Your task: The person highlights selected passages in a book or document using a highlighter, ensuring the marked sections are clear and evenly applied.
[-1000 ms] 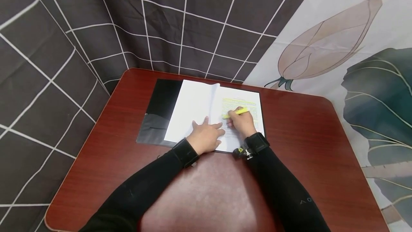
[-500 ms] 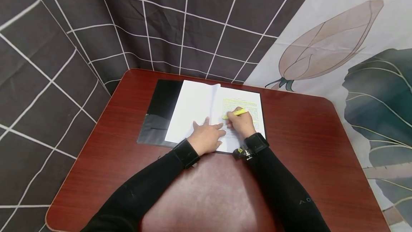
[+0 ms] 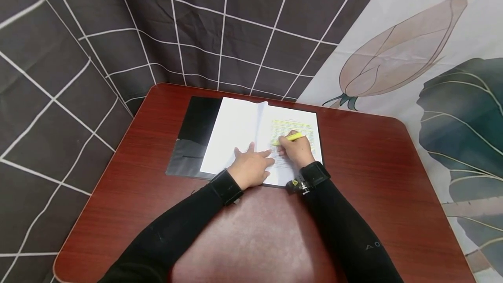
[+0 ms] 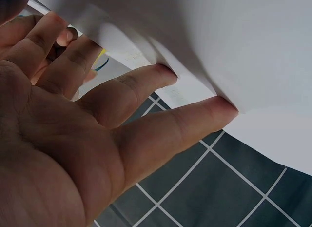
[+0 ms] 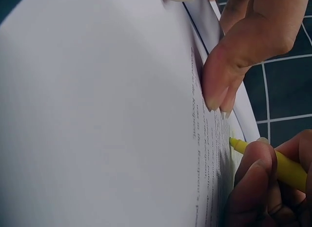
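My right hand (image 3: pixel 297 148) pinches a yellow highlighter (image 3: pixel 294 136) between thumb and fingers. In the right wrist view the highlighter's tip (image 5: pixel 233 140) meets the printed page (image 5: pixel 204 139) at a line of text. Yellow marked lines cover the upper part of that page in the head view. My left hand (image 3: pixel 250 167) lies spread across the inner fold of the paper, its fingertips pressing the sheets, as the left wrist view shows with the fingers (image 4: pixel 170 132) straight. A blank white sheet (image 3: pixel 229 132) lies turned over on the left side.
The papers lie in an open black folder (image 3: pixel 202 115) with a clear pocket (image 3: pixel 186 156) at its lower left. Beneath it is a reddish-brown table (image 3: pixel 365 178). A dark checked curtain (image 3: pixel 204 25) and a white leaf-patterned cloth (image 3: pixel 393 69) hang behind.
The highlighter's tip has shifted slightly right along the page with my right hand. My left hand stays in place on the paper.
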`<state>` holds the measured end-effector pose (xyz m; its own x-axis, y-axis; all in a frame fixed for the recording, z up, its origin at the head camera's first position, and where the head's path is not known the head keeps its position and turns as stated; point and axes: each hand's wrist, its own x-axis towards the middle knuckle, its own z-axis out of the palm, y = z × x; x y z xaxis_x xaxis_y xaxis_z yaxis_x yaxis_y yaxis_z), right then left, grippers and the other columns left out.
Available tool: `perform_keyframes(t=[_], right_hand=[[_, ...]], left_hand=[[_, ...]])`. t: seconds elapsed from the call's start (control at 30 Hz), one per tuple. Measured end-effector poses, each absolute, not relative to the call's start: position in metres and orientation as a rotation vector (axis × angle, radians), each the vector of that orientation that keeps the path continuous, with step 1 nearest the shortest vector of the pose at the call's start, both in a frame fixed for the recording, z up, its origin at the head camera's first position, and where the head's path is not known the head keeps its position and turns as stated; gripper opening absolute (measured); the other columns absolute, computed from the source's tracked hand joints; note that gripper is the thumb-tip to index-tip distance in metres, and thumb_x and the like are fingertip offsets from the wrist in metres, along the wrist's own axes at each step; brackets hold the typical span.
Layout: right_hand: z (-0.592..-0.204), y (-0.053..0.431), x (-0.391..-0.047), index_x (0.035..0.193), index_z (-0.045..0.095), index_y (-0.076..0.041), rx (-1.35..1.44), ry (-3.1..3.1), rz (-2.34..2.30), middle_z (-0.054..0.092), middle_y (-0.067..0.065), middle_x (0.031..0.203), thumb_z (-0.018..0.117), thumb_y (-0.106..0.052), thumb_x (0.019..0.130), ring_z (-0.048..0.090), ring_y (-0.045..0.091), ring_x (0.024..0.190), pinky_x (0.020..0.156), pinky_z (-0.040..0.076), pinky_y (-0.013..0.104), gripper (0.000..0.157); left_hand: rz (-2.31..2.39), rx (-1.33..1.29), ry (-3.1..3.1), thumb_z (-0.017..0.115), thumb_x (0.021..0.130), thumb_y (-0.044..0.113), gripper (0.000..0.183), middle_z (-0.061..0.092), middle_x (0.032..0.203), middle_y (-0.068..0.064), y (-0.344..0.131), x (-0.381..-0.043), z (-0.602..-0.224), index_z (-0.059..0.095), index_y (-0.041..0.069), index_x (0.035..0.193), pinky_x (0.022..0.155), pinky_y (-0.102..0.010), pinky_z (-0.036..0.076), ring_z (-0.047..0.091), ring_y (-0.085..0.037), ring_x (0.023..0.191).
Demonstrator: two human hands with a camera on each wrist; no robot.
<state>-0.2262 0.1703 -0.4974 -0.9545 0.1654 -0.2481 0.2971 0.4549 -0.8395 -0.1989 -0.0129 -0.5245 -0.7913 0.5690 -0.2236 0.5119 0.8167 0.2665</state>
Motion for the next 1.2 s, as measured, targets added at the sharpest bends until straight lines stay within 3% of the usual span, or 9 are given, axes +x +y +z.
perform_keyframes(t=[0.53, 0.83, 1.2], right_hand=[[-0.494, 0.175, -0.225, 0.091, 0.062, -0.011, 0.461, 2.53, -1.562, 0.07, -0.002, 0.073, 0.066, -0.012, 0.108, 0.068, 0.009, 0.062, 0.06, 0.055, 0.019, 0.017], [-0.494, 0.178, -0.226, 0.091, 0.061, -0.011, 0.483, 2.545, -1.533, 0.069, -0.001, 0.074, 0.067, -0.012, 0.106, 0.066, 0.009, 0.062, 0.059, 0.054, 0.019, 0.016], [-0.497, 0.179, -0.224, 0.092, 0.061, -0.012, 0.494, 2.567, -1.516, 0.068, -0.002, 0.072, 0.068, -0.011, 0.106, 0.066, 0.009, 0.061, 0.059, 0.053, 0.018, 0.015]], left_hand=[[0.21, 0.827, 2.711, 0.069, 0.113, 0.041, 0.048, 0.052, 0.179, 0.007, -0.017, -0.184, -0.482, 0.067, 0.032, 0.16, 0.116, -0.09, 0.043, 0.042, -0.057, 0.166], [0.287, 0.829, 2.705, 0.071, 0.111, 0.041, 0.049, 0.049, 0.18, 0.008, -0.015, -0.195, -0.513, 0.067, 0.033, 0.159, 0.116, -0.096, 0.036, 0.036, -0.06, 0.167], [0.264, 0.854, 2.715, 0.073, 0.109, 0.046, 0.051, 0.05, 0.179, 0.011, -0.013, -0.203, -0.53, 0.068, 0.037, 0.158, 0.112, -0.097, 0.038, 0.039, -0.06, 0.166]])
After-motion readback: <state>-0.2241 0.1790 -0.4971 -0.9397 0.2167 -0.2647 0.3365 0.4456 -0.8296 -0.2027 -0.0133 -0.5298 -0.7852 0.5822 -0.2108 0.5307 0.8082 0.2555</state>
